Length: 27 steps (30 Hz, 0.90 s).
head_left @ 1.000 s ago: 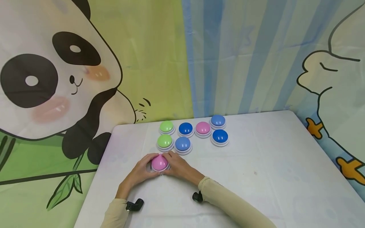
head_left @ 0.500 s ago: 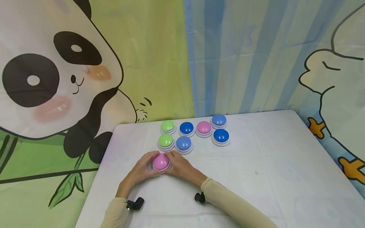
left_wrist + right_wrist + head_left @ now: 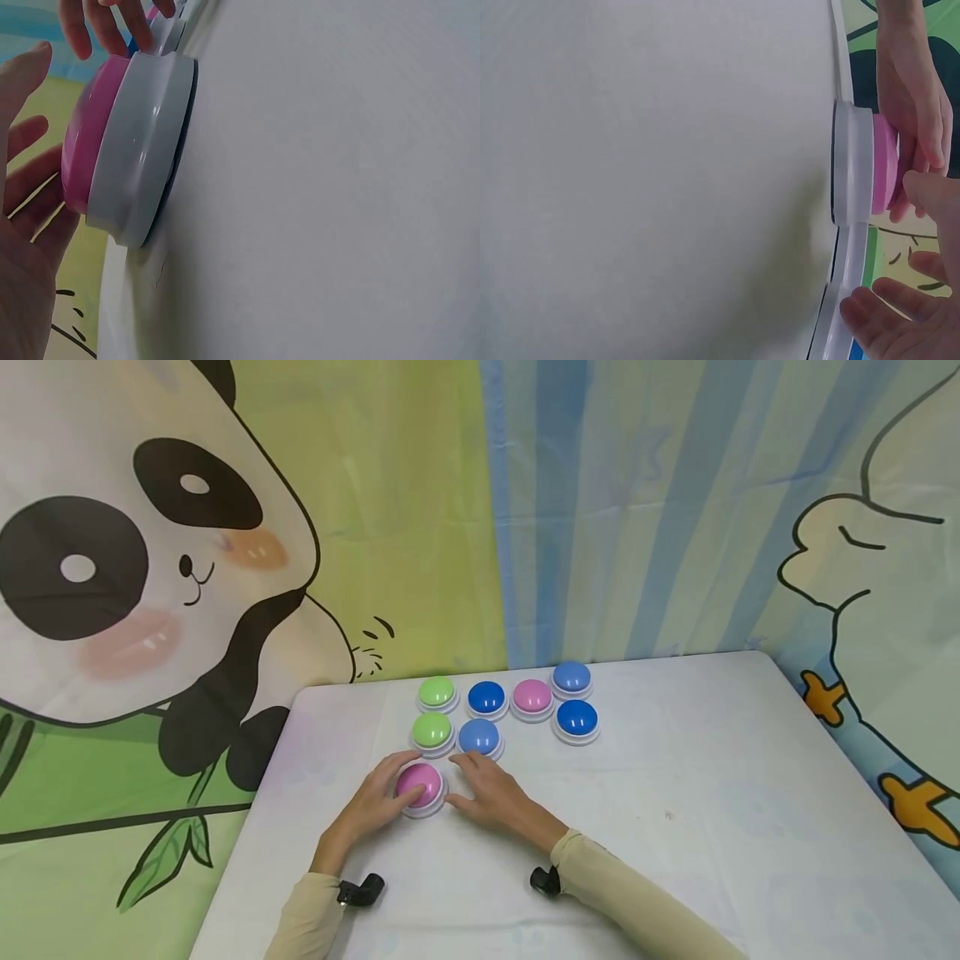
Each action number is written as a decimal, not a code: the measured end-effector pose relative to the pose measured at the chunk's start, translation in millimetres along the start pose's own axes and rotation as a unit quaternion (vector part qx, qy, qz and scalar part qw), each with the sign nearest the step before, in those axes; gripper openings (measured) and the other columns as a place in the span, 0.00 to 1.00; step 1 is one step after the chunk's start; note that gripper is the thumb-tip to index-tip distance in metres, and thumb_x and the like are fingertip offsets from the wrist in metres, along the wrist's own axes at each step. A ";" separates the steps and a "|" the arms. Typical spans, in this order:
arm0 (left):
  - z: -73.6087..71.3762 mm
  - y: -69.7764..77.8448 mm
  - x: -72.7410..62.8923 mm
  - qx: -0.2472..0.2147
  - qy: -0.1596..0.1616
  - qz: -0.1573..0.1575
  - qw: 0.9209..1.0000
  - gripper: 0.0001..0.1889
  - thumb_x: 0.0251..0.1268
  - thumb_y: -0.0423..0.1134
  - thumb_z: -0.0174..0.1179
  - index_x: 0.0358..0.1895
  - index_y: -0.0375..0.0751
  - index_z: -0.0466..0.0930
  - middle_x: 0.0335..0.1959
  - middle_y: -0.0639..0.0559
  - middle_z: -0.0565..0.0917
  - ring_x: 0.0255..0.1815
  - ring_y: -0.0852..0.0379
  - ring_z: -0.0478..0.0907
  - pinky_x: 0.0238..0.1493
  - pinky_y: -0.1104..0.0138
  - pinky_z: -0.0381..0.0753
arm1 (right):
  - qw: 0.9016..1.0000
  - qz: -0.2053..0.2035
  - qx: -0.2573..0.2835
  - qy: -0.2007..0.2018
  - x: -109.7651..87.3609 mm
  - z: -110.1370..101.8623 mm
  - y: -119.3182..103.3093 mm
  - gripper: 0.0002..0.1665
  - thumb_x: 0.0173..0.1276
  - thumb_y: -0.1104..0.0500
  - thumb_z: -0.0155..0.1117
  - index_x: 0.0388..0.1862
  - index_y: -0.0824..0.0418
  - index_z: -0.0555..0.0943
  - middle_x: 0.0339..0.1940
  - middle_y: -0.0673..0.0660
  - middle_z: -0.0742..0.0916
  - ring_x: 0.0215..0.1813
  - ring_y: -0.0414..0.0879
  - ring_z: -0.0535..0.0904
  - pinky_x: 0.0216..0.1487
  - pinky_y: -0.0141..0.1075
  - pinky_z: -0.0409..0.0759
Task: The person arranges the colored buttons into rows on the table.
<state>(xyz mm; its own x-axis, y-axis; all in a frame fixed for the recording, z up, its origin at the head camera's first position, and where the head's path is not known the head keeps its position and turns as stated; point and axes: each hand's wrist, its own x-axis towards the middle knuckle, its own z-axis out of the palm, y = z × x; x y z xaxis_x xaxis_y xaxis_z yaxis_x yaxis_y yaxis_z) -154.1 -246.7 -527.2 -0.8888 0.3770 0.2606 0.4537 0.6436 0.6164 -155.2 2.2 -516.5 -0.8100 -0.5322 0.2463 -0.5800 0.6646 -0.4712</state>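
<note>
Button (image 3: 424, 776) in pink stands between left hand (image 3: 367, 810) and right hand (image 3: 498, 797)

It sits upright on the white table (image 3: 750, 860), the nearest of eight domed buttons. The left hand curves loosely about its left side, the thumb over the dome in the head view; the left wrist view shows thumb and fingers spread, with no grip, and I cannot tell whether the fingertips touch. The right hand is just to the right, apart from it, fingers and thumb parted and holding nothing.

Just beyond the left fingertips stands the near green button (image 3: 432, 729). The near light-blue button (image 3: 478, 737) blocks the space beyond the right fingertips; contact there is unclear. Farther back, left to right, come the far green button (image 3: 437, 691), far dark-blue button (image 3: 486, 697), second pink button (image 3: 532, 696) and far light-blue button (image 3: 572, 677). The near dark-blue button (image 3: 577, 718) stands to the right, across a gap. A panda-print cloth (image 3: 405, 527) and striped cloth (image 3: 600, 527) back the table's far edge.
</note>
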 end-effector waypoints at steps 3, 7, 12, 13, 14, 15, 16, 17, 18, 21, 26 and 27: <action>0.6 1.2 3.9 0.001 -0.006 -0.004 1.000 0.31 0.62 0.54 0.64 0.67 0.49 0.70 0.64 0.54 0.75 0.67 0.52 0.71 0.67 0.51 0.72 | 1.000 0.003 0.005 0.000 1.0 -3.7 1.9 0.37 0.64 0.43 0.65 0.67 0.57 0.69 0.59 0.57 0.79 0.59 0.49 0.77 0.58 0.42 0.81; 0.7 5.4 12.7 -0.008 -0.015 -0.007 1.000 0.31 0.64 0.54 0.62 0.68 0.50 0.68 0.67 0.54 0.73 0.70 0.51 0.68 0.69 0.49 0.69 | 1.000 -0.003 0.006 0.007 4.2 -10.1 6.1 0.37 0.65 0.44 0.65 0.67 0.59 0.69 0.58 0.57 0.80 0.57 0.49 0.78 0.55 0.41 0.82; 2.2 15.4 32.6 -0.022 -0.019 0.006 1.000 0.30 0.65 0.53 0.61 0.68 0.49 0.68 0.68 0.55 0.72 0.72 0.50 0.66 0.70 0.47 0.67 | 1.000 -0.011 0.002 0.027 11.1 -23.0 12.8 0.35 0.65 0.45 0.66 0.65 0.61 0.71 0.58 0.58 0.80 0.57 0.49 0.78 0.55 0.40 0.83; 2.9 17.4 37.4 -0.022 -0.016 0.014 1.000 0.30 0.65 0.52 0.62 0.68 0.48 0.68 0.68 0.54 0.72 0.72 0.51 0.66 0.70 0.47 0.68 | 0.999 -0.011 0.000 0.031 12.4 -25.8 14.2 0.34 0.65 0.45 0.66 0.64 0.61 0.71 0.59 0.58 0.80 0.57 0.50 0.78 0.55 0.41 0.83; 3.9 19.4 42.5 -0.018 -0.012 0.022 1.000 0.29 0.65 0.51 0.62 0.68 0.48 0.69 0.67 0.54 0.73 0.71 0.51 0.67 0.69 0.48 0.69 | 0.999 -0.010 -0.002 0.034 14.2 -28.5 16.0 0.34 0.64 0.45 0.66 0.64 0.61 0.72 0.59 0.58 0.80 0.58 0.50 0.78 0.55 0.41 0.83; 4.6 21.5 47.9 -0.013 -0.005 0.030 0.999 0.29 0.65 0.49 0.63 0.67 0.48 0.70 0.67 0.53 0.74 0.71 0.51 0.68 0.69 0.49 0.70 | 0.999 -0.007 -0.001 0.035 16.1 -31.5 17.8 0.33 0.65 0.45 0.66 0.63 0.60 0.72 0.59 0.59 0.80 0.58 0.51 0.79 0.55 0.42 0.83; 5.4 23.4 53.7 -0.007 0.004 0.036 0.999 0.28 0.65 0.48 0.63 0.66 0.47 0.70 0.66 0.52 0.74 0.70 0.51 0.69 0.68 0.50 0.71 | 0.999 -0.004 0.000 0.036 18.6 -34.7 20.1 0.33 0.64 0.45 0.66 0.63 0.60 0.72 0.59 0.59 0.80 0.58 0.52 0.79 0.54 0.43 0.84; 6.3 25.5 59.9 -0.001 0.015 0.041 0.999 0.27 0.65 0.46 0.63 0.66 0.47 0.71 0.65 0.50 0.75 0.69 0.50 0.70 0.68 0.50 0.71 | 0.999 0.001 0.000 0.036 21.5 -37.9 22.9 0.33 0.64 0.46 0.66 0.63 0.60 0.72 0.60 0.59 0.80 0.58 0.52 0.78 0.55 0.44 0.83; 7.3 27.6 66.4 0.005 0.026 0.043 0.999 0.26 0.65 0.45 0.63 0.65 0.47 0.71 0.64 0.49 0.76 0.68 0.50 0.70 0.68 0.51 0.71 | 0.999 0.008 -0.003 0.036 24.9 -40.9 26.3 0.33 0.64 0.45 0.66 0.64 0.59 0.72 0.60 0.59 0.79 0.59 0.53 0.78 0.54 0.44 0.83; 10.7 34.1 87.3 0.006 0.066 0.035 0.997 0.23 0.66 0.40 0.62 0.63 0.41 0.72 0.61 0.45 0.77 0.66 0.48 0.73 0.67 0.53 0.72 | 0.999 0.036 -0.011 0.029 38.0 -51.1 38.8 0.34 0.65 0.46 0.66 0.65 0.58 0.71 0.61 0.59 0.79 0.61 0.53 0.77 0.57 0.46 0.82; 17.9 40.4 122.4 -0.003 0.081 0.001 0.997 0.21 0.66 0.36 0.61 0.61 0.36 0.74 0.57 0.42 0.78 0.61 0.46 0.76 0.65 0.55 0.75 | 0.997 0.077 -0.021 0.008 62.2 -64.9 62.6 0.34 0.66 0.47 0.65 0.67 0.60 0.70 0.63 0.62 0.77 0.62 0.55 0.75 0.61 0.48 0.80; 19.4 41.0 128.7 0.000 0.073 -0.009 0.997 0.21 0.66 0.37 0.61 0.61 0.37 0.74 0.57 0.42 0.78 0.60 0.46 0.76 0.65 0.56 0.75 | 0.996 0.082 -0.025 0.000 66.4 -66.5 67.1 0.34 0.67 0.47 0.64 0.67 0.60 0.70 0.63 0.62 0.77 0.62 0.55 0.75 0.61 0.48 0.79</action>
<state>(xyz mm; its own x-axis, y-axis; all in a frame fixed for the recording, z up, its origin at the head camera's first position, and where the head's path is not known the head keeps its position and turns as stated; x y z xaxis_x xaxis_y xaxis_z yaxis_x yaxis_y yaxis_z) -248.7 -158.9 -482.8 -0.8966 0.2651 0.3547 0.4380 0.6490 0.6221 -253.7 46.2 -475.4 -0.8943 -0.4142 0.1692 -0.4431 0.7677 -0.4629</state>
